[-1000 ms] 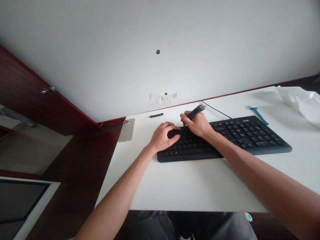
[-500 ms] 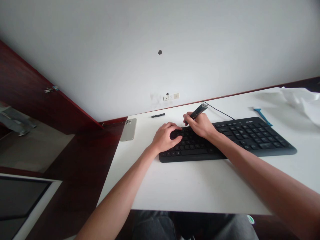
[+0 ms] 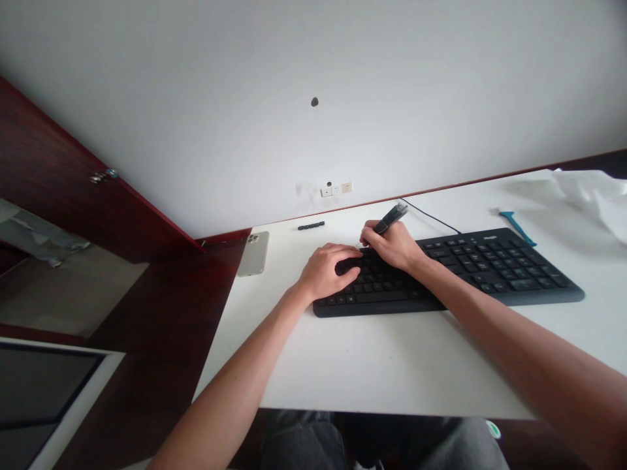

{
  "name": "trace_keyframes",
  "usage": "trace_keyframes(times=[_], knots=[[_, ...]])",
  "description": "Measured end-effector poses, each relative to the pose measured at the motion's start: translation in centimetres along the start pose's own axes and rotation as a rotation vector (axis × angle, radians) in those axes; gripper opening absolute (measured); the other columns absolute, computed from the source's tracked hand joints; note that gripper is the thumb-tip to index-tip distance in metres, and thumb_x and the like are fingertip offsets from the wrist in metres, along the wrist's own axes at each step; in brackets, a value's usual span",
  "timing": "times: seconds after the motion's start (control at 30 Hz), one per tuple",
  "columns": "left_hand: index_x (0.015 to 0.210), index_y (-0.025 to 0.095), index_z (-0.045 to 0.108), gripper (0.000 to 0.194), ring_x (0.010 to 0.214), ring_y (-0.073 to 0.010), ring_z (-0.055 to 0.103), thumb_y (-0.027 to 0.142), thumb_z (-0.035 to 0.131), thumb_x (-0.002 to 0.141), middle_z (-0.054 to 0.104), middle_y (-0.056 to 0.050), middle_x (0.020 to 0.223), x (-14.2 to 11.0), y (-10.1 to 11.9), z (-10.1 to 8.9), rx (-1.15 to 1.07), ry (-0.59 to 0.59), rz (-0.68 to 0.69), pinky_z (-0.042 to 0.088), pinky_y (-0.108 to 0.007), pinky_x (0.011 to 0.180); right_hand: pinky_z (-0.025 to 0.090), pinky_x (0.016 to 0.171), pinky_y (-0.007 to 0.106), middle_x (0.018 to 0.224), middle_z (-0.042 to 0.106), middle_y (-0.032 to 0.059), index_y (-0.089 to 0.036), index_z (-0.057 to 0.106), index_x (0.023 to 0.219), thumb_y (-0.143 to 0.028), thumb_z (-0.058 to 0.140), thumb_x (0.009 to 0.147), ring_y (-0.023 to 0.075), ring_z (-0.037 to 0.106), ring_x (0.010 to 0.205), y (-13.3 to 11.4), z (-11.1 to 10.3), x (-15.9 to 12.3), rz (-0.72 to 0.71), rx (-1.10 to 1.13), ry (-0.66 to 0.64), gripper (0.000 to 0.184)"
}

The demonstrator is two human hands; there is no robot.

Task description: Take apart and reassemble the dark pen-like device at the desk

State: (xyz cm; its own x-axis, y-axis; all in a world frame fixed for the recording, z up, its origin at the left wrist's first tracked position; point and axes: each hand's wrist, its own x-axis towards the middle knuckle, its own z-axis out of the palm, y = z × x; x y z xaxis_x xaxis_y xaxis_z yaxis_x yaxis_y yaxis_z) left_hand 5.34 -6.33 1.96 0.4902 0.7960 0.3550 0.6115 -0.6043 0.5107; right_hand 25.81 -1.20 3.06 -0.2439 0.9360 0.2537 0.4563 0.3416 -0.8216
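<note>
A black keyboard (image 3: pixel 490 267) lies on the white desk, its left part under my two hands. My left hand (image 3: pixel 329 274) rests over its left end, thumb spread from the fingers, and the fingertips reach the upper rows of keys. Closed round a dark pen-like tool (image 3: pixel 390 219) is my right hand (image 3: pixel 394 247); the tool tilts, its pale upper end up to the right. Its lower end points at the keyboard's top edge near my left fingertips, where the contact is too small to make out. A short row of black keycaps (image 3: pixel 311 226) sits behind the keyboard.
A phone (image 3: pixel 253 253) lies face down at the desk's left edge. To the right are a blue plastic tool (image 3: pixel 518 228) and crumpled white sheeting (image 3: pixel 588 196). The keyboard's cable (image 3: pixel 431 217) runs back toward the wall. A person's legs (image 3: pixel 34 235) show past the door.
Both hands hold nearly the same places. My left fingers have shifted slightly right, toward the tool's tip, and straightened a little; the tool is still in my right hand.
</note>
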Motion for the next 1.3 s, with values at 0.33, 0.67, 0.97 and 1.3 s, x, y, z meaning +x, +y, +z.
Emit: trace_keyframes(times=[0.33, 0.67, 0.97, 1.3], knots=[[0.116, 0.024, 0.071, 0.029, 0.121, -0.0243, 0.066, 0.016, 0.065, 0.088, 0.075, -0.003, 0.125, 0.0, 0.8, -0.6, -0.121, 0.026, -0.096, 0.049, -0.044, 0.115, 0.029, 0.062, 0.033, 0.059, 0.048, -0.0029, -0.022, 0.054, 0.065, -0.029, 0.051, 0.086, 0.0149, 0.041, 0.061, -0.8, -0.5, -0.2, -0.027, -0.049, -0.043, 0.023], [0.117, 0.025, 0.067, 0.033, 0.12, -0.0258, 0.065, 0.015, 0.066, 0.086, 0.075, -0.003, 0.124, 0.0, 0.6, 0.2, -0.049, 0.064, -0.088, 0.05, -0.047, 0.112, 0.027, 0.062, 0.034, 0.059, 0.051, -0.0026, -0.022, 0.044, 0.061, -0.025, 0.052, 0.085, 0.0139, 0.039, 0.061, -1.3, -0.4, -0.4, -0.055, -0.103, -0.041, 0.025], [0.115, 0.026, 0.067, 0.032, 0.117, -0.0256, 0.066, 0.014, 0.067, 0.086, 0.075, -0.003, 0.121, 0.0, 0.7, 0.3, -0.018, 0.075, -0.085, 0.052, -0.047, 0.109, 0.028, 0.062, 0.033, 0.056, 0.045, -0.0037, -0.023, 0.039, 0.06, -0.025, 0.052, 0.084, 0.0133, 0.035, 0.059, -1.8, -0.2, -0.6, -0.058, -0.16, -0.017, 0.028], [0.122, 0.025, 0.071, 0.029, 0.124, -0.0272, 0.061, 0.026, 0.068, 0.093, 0.07, -0.006, 0.128, 0.0, 0.5, 0.7, 0.12, 0.057, -0.083, 0.049, -0.048, 0.114, 0.031, 0.062, 0.032, 0.058, 0.052, -0.0005, -0.023, 0.042, 0.061, -0.027, 0.051, 0.085, 0.014, 0.042, 0.058, -2.5, 0.2, -0.8, 0.031, -0.205, 0.043, 0.026]])
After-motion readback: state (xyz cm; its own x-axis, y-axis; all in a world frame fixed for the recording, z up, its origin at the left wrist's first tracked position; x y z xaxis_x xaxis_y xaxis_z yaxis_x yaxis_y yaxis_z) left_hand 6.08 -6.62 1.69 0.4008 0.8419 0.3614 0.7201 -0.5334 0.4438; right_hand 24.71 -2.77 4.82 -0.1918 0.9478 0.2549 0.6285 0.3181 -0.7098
